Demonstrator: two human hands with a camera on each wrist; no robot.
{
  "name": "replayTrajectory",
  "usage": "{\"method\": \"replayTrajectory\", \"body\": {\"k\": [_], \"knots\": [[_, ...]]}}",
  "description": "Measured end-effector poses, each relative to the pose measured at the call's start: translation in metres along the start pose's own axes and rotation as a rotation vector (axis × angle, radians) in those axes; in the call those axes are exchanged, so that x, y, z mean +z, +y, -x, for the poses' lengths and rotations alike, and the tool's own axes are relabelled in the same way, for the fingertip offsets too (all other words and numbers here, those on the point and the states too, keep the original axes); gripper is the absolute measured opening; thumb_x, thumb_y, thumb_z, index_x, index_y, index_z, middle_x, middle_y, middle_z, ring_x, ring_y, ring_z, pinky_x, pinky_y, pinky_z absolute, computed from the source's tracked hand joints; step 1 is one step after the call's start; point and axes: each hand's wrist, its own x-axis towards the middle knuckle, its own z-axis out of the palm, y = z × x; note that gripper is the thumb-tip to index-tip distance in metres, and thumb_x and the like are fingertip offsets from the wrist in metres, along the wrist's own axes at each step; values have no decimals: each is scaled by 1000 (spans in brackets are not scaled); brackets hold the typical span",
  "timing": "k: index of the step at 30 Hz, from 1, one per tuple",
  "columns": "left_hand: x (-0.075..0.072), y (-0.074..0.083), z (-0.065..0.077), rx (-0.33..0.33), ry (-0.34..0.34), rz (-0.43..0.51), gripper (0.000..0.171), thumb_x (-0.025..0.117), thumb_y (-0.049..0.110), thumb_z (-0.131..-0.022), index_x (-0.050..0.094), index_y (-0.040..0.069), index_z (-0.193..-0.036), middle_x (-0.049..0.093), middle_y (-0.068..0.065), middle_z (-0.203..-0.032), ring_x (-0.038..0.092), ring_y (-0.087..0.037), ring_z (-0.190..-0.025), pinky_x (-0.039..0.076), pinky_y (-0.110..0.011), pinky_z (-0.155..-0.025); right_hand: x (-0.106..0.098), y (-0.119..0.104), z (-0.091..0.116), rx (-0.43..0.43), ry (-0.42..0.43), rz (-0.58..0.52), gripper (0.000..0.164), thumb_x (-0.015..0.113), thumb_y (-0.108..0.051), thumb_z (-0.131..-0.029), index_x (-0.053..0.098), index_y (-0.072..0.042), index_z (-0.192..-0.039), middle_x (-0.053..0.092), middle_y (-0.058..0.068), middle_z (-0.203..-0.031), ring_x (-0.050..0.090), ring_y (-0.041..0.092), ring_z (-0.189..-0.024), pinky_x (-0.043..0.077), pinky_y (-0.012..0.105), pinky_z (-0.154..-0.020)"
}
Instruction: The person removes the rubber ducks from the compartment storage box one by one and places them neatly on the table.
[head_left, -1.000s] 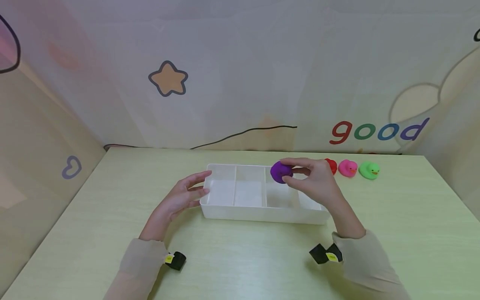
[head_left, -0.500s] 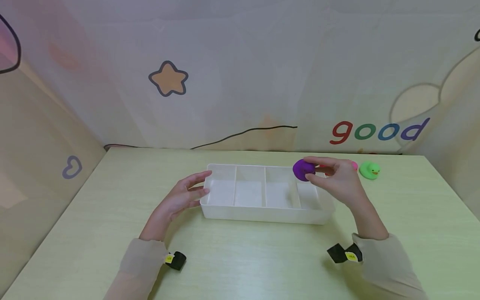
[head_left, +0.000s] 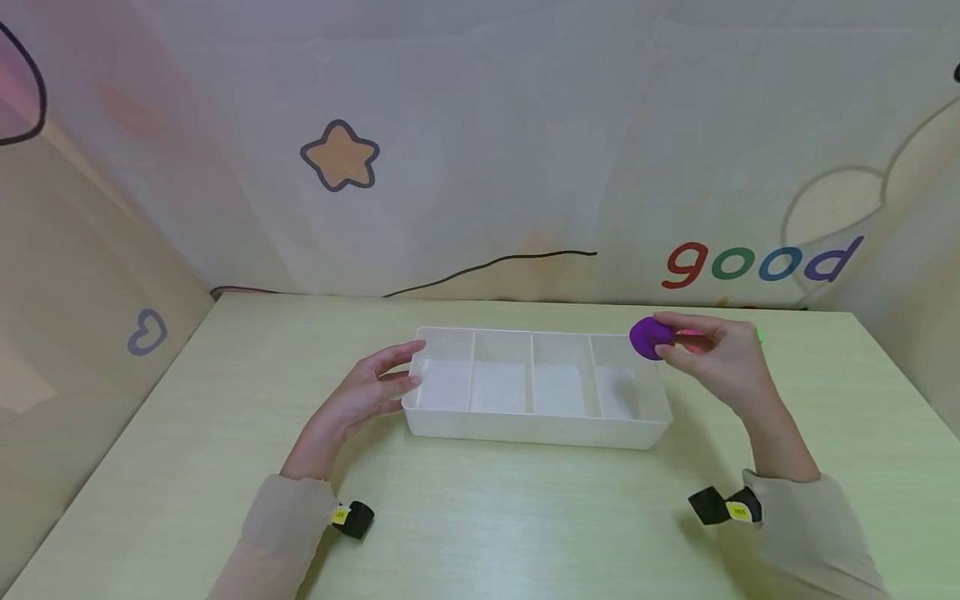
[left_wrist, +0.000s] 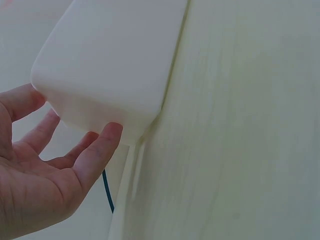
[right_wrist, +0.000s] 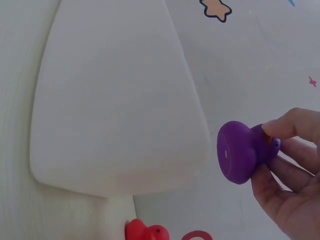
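Note:
A white box with several compartments in a row lies lengthwise on the table. At its left end, my left hand rests spread fingers against the end wall; the left wrist view shows fingertips touching the box's outer side. My right hand pinches a purple rubber duck above the box's back right corner, between thumb and fingers. The right wrist view shows the duck with its flat base toward the box, and the two are apart. No compartment shows anything in it.
A red rubber duck sits on the table beyond the box's right end. Behind my right hand, bits of pink and green show; the rest is hidden. A printed cloth wall stands along the table's back edge.
My right hand has carried the purple duck rightward, from over the third compartment to the box's right end, now covering most of the ducks behind. My left hand stays against the box.

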Motion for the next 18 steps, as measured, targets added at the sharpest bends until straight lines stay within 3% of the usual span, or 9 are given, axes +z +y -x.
{"method": "replayTrajectory", "body": {"k": [2,7,10,14,18], "knots": [[0,0,0,0,0,-3,55,58,8,-88,37,12,-139,32,-14,-140,45,-29,-115,49,-39,-86,-3,26,-7,14,13,-10,40,71,-16,-79,62,-4,-116,59,20,-115,57,-6,-82,49,12,-67],[-1,0,0,-5,-3,-13,56,59,10,-88,37,13,-139,31,-13,-140,46,-27,-113,49,-37,-86,-8,128,-34,50,81,28,43,73,-34,-75,63,-29,-117,60,1,-117,59,6,-93,51,15,-66],[-1,0,0,-4,-4,-14,56,59,10,-88,37,13,-139,31,-13,-140,46,-27,-113,49,-37,-86,-14,165,-44,82,119,79,45,71,-41,-74,61,-36,-118,58,-3,-119,58,13,-97,51,15,-67],[-1,0,0,-3,-7,-7,56,59,9,-88,37,13,-140,31,-13,-141,46,-27,-113,49,-37,-86,-26,166,-42,124,126,68,47,70,-42,-75,60,-34,-120,56,0,-122,58,10,-97,49,12,-69],[-1,-1,1,-3,-7,-11,57,59,10,-88,37,13,-140,31,-13,-141,45,-27,-113,49,-36,-86,-39,128,-29,187,115,-6,47,72,-32,-77,60,-24,-122,55,5,-124,60,11,-97,50,13,-69]]}}
